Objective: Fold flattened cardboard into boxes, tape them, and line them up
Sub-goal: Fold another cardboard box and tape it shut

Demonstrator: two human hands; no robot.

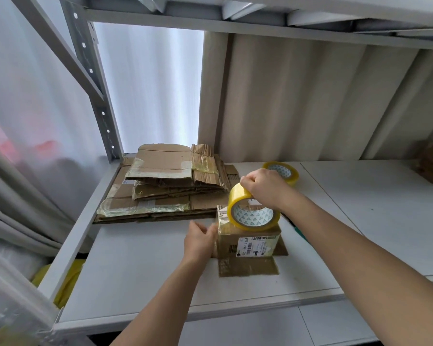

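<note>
In the middle of the frame, a little to the right, the small brown cardboard box with a white printed label [250,242] is standing on the white shelf board [140,278], and its lower flaps are lying open and flat on the board in front of it and at its right side. The right hand [265,187] is gripping the roll of yellowish clear packing tape [251,211] with its fingers curled over the top of the ring, and the roll is resting upright on the top of the box, probably so that the strip can be drawn straight across the upper seam. The left hand [200,242] is pressing against the left wall of the box; its fingers look nearly straight, and I think it is holding down the loose end of the tape and keeping the light box from sliding, though the tape end itself is too shiny to see clearly. Behind the box, toward the left centre of the frame, the pile of flattened brown cardboard sheets with old tape on them [165,186] is waiting near at hand, it seems as the supply for the next boxes. A second yellowish tape roll [284,171] is lying behind the right hand, apart from the work.
</note>
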